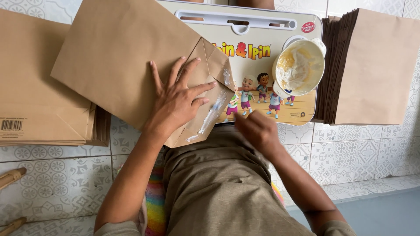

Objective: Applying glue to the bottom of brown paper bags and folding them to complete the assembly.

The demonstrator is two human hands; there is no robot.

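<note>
A brown paper bag is pressed flat onto a cartoon-printed lap tray by the left hand, fingers spread. Its folded bottom flap is streaked with white paste. The right hand, blurred and loosely curled, is held just beside the flap, below a paste bowl.

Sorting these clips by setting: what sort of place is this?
Probably a home floor used for handmade paper-bag gluing: patterned floor tiles, stacks of brown paper, and a bowl of paste on a small cartoon-printed lap table.
</note>
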